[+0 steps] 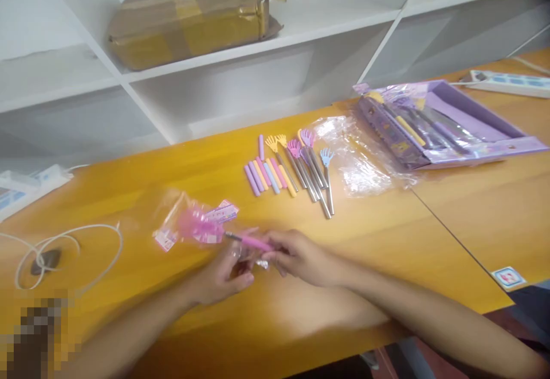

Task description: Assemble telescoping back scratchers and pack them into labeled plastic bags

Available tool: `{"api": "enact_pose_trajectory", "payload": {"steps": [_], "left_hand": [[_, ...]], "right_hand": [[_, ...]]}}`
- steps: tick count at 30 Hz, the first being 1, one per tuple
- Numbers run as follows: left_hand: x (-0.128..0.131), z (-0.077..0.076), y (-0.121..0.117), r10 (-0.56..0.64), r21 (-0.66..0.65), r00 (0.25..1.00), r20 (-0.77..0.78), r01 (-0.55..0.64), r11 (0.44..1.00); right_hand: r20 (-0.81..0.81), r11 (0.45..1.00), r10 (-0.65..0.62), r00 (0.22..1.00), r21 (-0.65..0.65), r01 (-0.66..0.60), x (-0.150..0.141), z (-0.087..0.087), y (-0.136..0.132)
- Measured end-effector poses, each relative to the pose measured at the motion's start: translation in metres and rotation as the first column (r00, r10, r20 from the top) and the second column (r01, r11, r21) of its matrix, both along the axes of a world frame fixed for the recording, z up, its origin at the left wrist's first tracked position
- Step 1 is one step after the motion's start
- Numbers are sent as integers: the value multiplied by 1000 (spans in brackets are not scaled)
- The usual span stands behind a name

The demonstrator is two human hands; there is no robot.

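Observation:
A pink back scratcher (256, 244) lies in my right hand (301, 257), whose fingers are closed round its pink handle. Its hand-shaped pink head is blurred and sits inside a clear plastic bag (176, 214) with pink and purple printed parts. My left hand (224, 274) grips the bag near its open end, under the metal shaft; some of its fingers are hidden. Beyond the hands lie several loose coloured handle sleeves (260, 176) in a row. Beside them are several metal back scratchers (311, 167) with yellow, pink, purple and blue heads and bare shafts.
A crumpled clear plastic sheet (365, 164) lies beside a purple display box (481, 118) holding packed back scratchers. White cables (77, 236) curl at the left near a power strip (34, 187). White shelving (266, 90) stands behind, with a taped carton (189, 24) on it.

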State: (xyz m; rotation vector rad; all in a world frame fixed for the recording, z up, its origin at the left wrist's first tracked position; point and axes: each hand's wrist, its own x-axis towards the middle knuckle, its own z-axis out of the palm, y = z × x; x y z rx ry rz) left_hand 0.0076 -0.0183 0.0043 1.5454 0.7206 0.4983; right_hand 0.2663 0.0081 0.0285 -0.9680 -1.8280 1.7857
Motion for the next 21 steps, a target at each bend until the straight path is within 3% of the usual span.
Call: {"api": "enact_pose_trajectory", "payload": {"steps": [3,5,7,9,12,14,17,21], "left_hand": [[2,-2,3,-22,21,998,50,21,1000],[3,-3,3,-34,7,999,31,34,999],[3,-4,2,-48,10,999,10,48,999],[2,-6,2,-61,25,998,-16,62,998],[1,-9,0,-80,48,993,-84,84,995],[1,-9,0,-82,57,988,-129,90,994],[1,-8,0,-76,75,979,-188,92,993],[1,-6,1,-85,109,970,-226,112,988]], "right_hand": [[-66,986,-167,984,-13,167,22,24,26],[-79,942,-321,944,71,327,49,42,49],[-51,844,-500,864,195,500,84,56,73],[-70,709,-654,753,290,643,126,63,95],[-138,463,-831,538,363,808,186,58,123],[-120,339,-903,412,389,857,217,49,137],[-76,248,-952,297,379,891,243,34,145],[-48,152,-983,180,351,924,250,19,142]]}}
